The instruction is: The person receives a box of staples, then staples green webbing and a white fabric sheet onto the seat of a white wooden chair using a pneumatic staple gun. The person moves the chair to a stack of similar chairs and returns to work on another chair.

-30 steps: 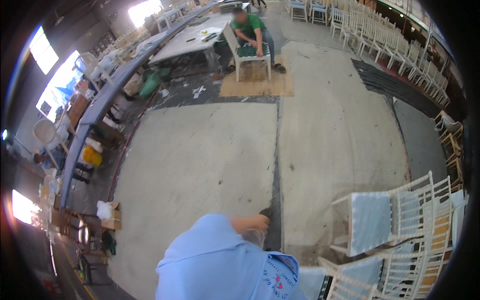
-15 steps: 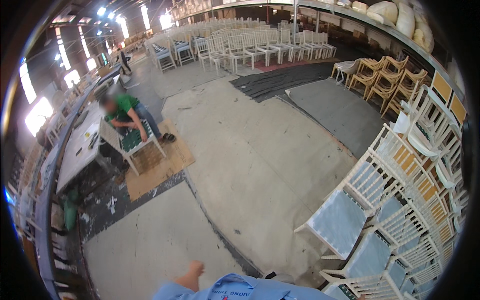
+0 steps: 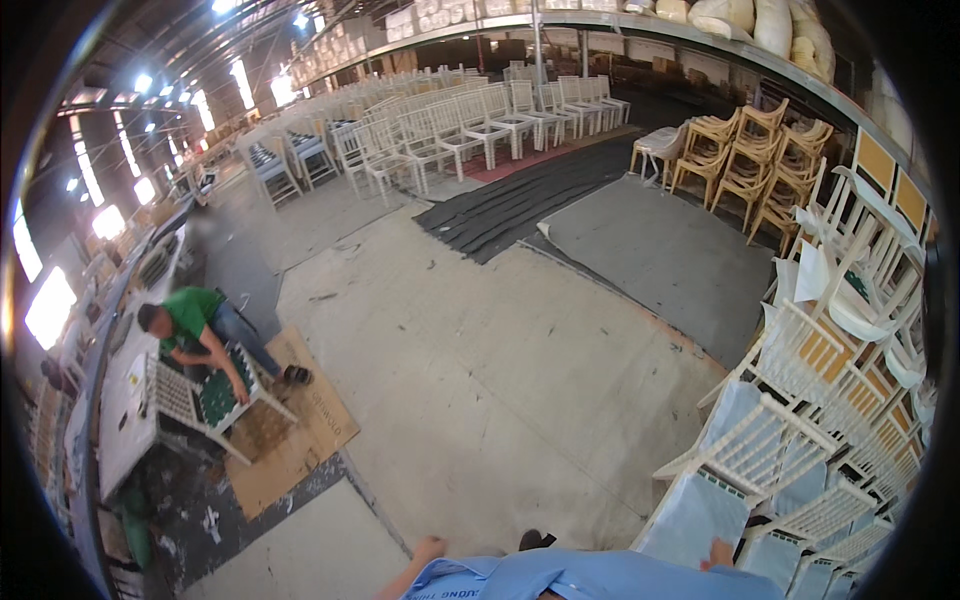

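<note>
At the lower edge, my left hand (image 3: 430, 548) hangs out in front of my blue shirt with its fingers curled in and nothing visible in them. My right hand (image 3: 718, 554) is small and blurred beside a white chair with a pale blue seat (image 3: 697, 515). Whether it touches that chair, I cannot tell. More white spindle-backed chairs (image 3: 830, 510) crowd the lower right, close to this hand.
Grey concrete floor (image 3: 480, 370) lies ahead. At left, a person in green (image 3: 190, 325) bends over a chair with a green webbed seat (image 3: 216, 396) on cardboard (image 3: 320, 410). Stacked wooden chairs (image 3: 740, 150) stand far right; rows of white chairs (image 3: 450, 125) fill the back.
The view has shifted, with the person in green now lower and further left. The white chairs at right appear nearer. My right hand has come into clearer view.
</note>
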The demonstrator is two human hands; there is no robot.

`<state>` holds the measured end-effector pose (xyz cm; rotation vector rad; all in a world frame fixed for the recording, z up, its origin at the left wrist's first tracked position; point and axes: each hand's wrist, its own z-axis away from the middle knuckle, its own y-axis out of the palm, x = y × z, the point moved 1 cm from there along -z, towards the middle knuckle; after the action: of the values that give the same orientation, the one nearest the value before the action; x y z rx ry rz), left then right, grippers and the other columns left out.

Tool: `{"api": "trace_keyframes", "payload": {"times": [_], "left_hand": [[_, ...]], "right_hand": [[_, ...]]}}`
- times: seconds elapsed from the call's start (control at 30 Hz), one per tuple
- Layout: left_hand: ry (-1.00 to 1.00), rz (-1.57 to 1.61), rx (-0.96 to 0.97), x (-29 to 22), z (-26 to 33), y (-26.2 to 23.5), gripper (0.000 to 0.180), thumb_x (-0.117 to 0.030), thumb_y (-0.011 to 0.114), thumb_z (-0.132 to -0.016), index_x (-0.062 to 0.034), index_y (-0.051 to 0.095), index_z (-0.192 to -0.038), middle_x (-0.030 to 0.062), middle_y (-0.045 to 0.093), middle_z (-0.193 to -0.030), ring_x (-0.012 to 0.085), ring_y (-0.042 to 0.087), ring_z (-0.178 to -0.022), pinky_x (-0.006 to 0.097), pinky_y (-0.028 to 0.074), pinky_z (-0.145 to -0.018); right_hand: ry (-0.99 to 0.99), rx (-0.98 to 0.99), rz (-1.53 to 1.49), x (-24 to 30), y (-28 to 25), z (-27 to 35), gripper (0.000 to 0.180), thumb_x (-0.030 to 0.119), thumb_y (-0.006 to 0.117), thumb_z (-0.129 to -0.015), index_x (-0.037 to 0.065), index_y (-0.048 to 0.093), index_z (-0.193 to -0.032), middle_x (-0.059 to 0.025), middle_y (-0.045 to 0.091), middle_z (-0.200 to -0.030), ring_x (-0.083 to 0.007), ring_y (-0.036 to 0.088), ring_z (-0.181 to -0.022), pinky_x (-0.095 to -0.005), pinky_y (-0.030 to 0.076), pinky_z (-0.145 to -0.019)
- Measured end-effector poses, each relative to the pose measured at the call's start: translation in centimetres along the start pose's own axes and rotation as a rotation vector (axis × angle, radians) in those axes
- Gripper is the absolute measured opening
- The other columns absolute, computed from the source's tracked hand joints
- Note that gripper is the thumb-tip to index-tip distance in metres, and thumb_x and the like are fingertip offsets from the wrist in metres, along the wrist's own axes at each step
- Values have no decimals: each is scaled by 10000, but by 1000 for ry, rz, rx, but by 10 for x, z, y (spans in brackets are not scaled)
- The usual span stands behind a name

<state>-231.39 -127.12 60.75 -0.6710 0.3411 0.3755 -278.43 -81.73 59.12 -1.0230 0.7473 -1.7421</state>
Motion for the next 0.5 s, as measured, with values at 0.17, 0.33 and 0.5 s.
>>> {"api": "trace_keyframes", "payload": {"times": [0.17,0.33,0.5], "left_hand": [[56,784,-361,-46,-70,-119,275,-205,633,-1020,-17,669,-1217,95,746,-911,182,697,-675,303,514,-564],[713,617,-1092,-206,-130,-351,207,-158,594,-1091,33,672,-1113,48,668,-955,117,615,-867,280,528,-808],[1615,431,-1424,-475,-122,-501,668,-454,586,-1081,62,505,-1497,227,648,-1391,355,628,-1311,488,472,-1160]], "right_hand": [[-570,49,4,309,7,-102,653,311,718,-973,36,513,-1529,-227,701,-1300,-384,673,-1204,-461,516,-1038],[-623,280,-223,522,62,-156,557,272,667,-1010,62,536,-1508,-191,698,-1339,-357,670,-1222,-460,510,-1051],[-282,233,-126,565,96,-233,413,259,616,-1068,41,619,-1419,-83,729,-1066,-190,668,-859,-381,555,-771]]}}
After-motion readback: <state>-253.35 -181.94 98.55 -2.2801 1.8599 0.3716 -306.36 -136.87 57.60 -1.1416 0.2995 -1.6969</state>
